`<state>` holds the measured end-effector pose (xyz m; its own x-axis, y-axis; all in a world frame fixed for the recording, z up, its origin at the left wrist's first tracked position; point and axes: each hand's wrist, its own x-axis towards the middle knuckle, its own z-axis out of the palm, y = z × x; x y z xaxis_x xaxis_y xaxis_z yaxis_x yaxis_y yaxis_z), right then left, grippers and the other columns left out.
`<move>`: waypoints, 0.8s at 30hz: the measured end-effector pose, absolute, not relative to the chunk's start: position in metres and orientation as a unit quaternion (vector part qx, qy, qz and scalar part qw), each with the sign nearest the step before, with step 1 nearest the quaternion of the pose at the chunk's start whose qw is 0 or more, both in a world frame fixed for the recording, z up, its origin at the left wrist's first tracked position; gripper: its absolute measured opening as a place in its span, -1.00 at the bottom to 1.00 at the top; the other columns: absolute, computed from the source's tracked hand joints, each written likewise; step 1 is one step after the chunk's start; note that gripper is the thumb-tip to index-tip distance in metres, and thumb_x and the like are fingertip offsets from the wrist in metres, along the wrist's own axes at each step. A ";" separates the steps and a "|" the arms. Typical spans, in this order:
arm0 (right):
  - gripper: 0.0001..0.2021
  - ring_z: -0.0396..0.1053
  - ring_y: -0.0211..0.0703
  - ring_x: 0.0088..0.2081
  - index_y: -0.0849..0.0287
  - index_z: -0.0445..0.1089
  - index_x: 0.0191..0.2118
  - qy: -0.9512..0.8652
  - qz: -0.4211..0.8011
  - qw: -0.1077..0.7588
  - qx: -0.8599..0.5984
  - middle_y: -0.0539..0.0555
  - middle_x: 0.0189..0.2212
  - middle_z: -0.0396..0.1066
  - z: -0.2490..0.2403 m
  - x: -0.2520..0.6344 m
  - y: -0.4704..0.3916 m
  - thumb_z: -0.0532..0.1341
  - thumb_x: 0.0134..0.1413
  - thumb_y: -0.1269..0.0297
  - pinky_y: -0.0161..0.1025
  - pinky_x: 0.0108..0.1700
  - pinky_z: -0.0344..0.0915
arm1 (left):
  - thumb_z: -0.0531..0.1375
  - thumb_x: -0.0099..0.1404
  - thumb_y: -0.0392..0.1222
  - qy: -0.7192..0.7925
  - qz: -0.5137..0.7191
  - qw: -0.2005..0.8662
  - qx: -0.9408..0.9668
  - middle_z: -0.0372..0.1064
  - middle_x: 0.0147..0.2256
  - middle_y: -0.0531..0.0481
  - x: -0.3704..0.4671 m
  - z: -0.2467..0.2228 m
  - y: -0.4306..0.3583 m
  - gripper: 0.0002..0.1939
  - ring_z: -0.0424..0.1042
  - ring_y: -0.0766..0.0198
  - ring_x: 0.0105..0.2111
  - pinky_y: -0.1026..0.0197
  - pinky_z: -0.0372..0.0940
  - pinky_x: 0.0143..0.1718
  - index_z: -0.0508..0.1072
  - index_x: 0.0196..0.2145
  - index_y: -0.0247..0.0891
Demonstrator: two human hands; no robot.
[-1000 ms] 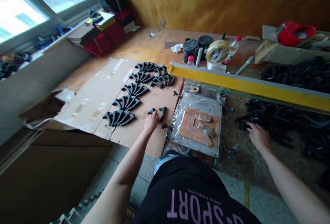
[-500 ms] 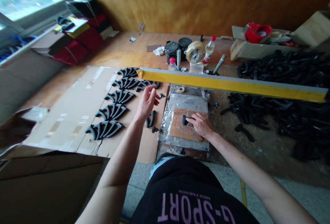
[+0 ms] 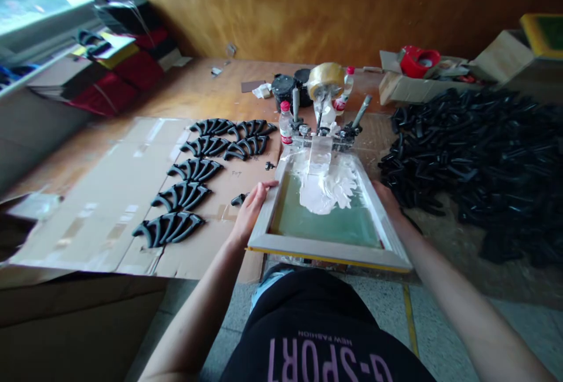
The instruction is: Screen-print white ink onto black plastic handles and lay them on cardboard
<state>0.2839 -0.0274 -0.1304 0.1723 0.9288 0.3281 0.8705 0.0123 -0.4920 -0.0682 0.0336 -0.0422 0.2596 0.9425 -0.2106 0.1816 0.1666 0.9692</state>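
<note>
A screen printing frame [image 3: 328, 252] lies low over the work spot in front of me, its green mesh carrying a puddle of white ink [image 3: 317, 195]. My left hand [image 3: 251, 212] is closed on the frame's left rail. On the right rail, my right hand [image 3: 389, 199] grips from the outside, its fingers largely hidden by the frame. A clear squeegee blade [image 3: 320, 156] stands at the far end of the mesh. One black curved handle [image 3: 238, 199] lies on the cardboard just left of my left hand. The base plate is covered by the frame.
Rows of black curved handles [image 3: 169, 228] lie on the cardboard sheet [image 3: 101, 206] at left. A large heap of black handles [image 3: 497, 165] fills the right side. Behind the frame stand clamps, a tape roll [image 3: 326, 80], a red-capped bottle [image 3: 285, 122] and black tubs [image 3: 282, 90].
The frame has come down from its raised position over the base plate. Both hands have moved from the handles and plate to the frame's sides.
</note>
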 end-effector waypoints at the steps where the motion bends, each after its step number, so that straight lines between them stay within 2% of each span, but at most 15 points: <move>1: -0.67 0.45 -0.19 -0.39 0.36 0.52 -0.20 -0.630 0.027 0.317 -0.708 0.07 -0.36 0.52 -0.123 0.289 -0.021 0.04 0.24 0.30 -0.26 -0.28 0.45 | 0.05 0.31 0.24 0.521 0.316 0.563 0.558 0.44 -0.10 -0.03 -0.072 -0.053 0.028 -0.47 0.42 0.23 -0.26 0.23 0.36 -0.27 0.45 0.04 -0.14; 3: -0.70 0.47 -0.10 -0.21 0.30 0.48 -0.04 -0.628 -0.008 0.327 -0.707 0.19 -0.12 0.48 -0.106 0.282 -0.002 0.19 0.15 0.29 -0.18 -0.15 0.44 | 0.12 0.29 0.19 0.534 0.299 0.570 0.548 0.46 -0.13 -0.04 -0.075 -0.080 0.022 -0.41 0.43 0.21 -0.22 0.22 0.35 -0.23 0.32 0.19 -0.11; 5: -0.51 0.38 0.03 0.00 0.24 0.38 0.10 -0.656 -0.044 0.316 -0.684 0.26 0.09 0.32 -0.091 0.257 0.021 0.33 0.02 0.27 -0.07 0.02 0.37 | 0.16 0.26 0.15 0.545 0.287 0.588 0.525 0.47 -0.24 -0.04 -0.075 -0.109 0.022 -0.27 0.44 0.23 -0.29 0.23 0.35 -0.27 0.14 0.30 -0.14; 6: -0.46 0.33 0.08 0.05 0.23 0.35 0.12 -0.680 -0.050 0.294 -0.669 0.27 0.12 0.28 -0.086 0.241 0.032 0.37 -0.02 0.27 -0.03 0.06 0.33 | 0.18 0.24 0.14 0.549 0.281 0.591 0.519 0.46 -0.29 -0.02 -0.074 -0.122 0.023 -0.23 0.44 0.24 -0.33 0.24 0.34 -0.30 0.10 0.32 -0.16; 8: -0.53 0.32 0.09 0.02 0.23 0.37 0.04 -0.726 -0.021 0.225 -0.649 0.25 0.01 0.37 -0.082 0.210 0.047 0.38 -0.03 0.29 -0.03 0.05 0.30 | 0.21 0.20 0.12 0.562 0.272 0.579 0.525 0.45 -0.34 0.01 -0.073 -0.143 0.026 -0.22 0.42 0.27 -0.39 0.26 0.32 -0.36 0.14 0.30 -0.19; 12: -0.91 0.38 -0.06 -0.20 0.19 0.42 -0.23 -0.772 0.063 0.102 -0.624 0.13 -0.29 0.46 -0.094 0.179 0.032 0.22 0.11 0.42 -0.20 -0.15 0.29 | 0.23 0.18 0.08 0.589 0.258 0.539 0.545 0.45 -0.38 0.04 -0.073 -0.158 0.030 -0.32 0.39 0.30 -0.45 0.28 0.29 -0.41 0.28 0.22 -0.18; 15: -0.80 0.37 -0.11 -0.22 0.19 0.43 -0.24 -0.832 0.066 0.082 -0.544 0.13 -0.30 0.46 -0.101 0.184 -0.003 0.10 0.11 0.54 -0.26 -0.20 0.23 | 0.23 0.18 0.07 0.594 0.257 0.531 0.547 0.46 -0.38 0.04 -0.075 -0.158 0.029 -0.37 0.41 0.28 -0.42 0.27 0.30 -0.39 0.33 0.17 -0.17; 18: -0.76 0.37 -0.15 -0.26 0.15 0.44 -0.27 -0.881 0.099 0.081 -0.456 0.07 -0.32 0.47 -0.097 0.195 -0.022 0.10 0.05 0.57 -0.28 -0.25 0.20 | 0.23 0.16 0.07 0.600 0.259 0.531 0.539 0.46 -0.38 0.05 -0.074 -0.156 0.028 -0.38 0.43 0.26 -0.40 0.26 0.31 -0.37 0.36 0.14 -0.17; 21: -0.85 0.36 -0.16 -0.31 0.12 0.43 -0.34 -0.867 0.106 0.088 -0.479 0.02 -0.38 0.46 -0.095 0.198 -0.020 0.16 0.05 0.49 -0.29 -0.31 0.17 | 0.25 0.14 0.08 0.603 0.265 0.538 0.526 0.45 -0.40 0.05 -0.074 -0.154 0.027 -0.37 0.43 0.26 -0.41 0.26 0.31 -0.38 0.37 0.13 -0.18; 24: -0.81 0.38 -0.13 -0.24 0.16 0.45 -0.23 -0.842 0.049 0.121 -0.523 0.09 -0.28 0.48 -0.104 0.190 -0.022 0.13 0.11 0.49 -0.27 -0.27 0.20 | 0.25 0.14 0.10 0.594 0.271 0.550 0.521 0.45 -0.40 0.04 -0.074 -0.152 0.027 -0.34 0.42 0.27 -0.44 0.27 0.30 -0.41 0.34 0.15 -0.20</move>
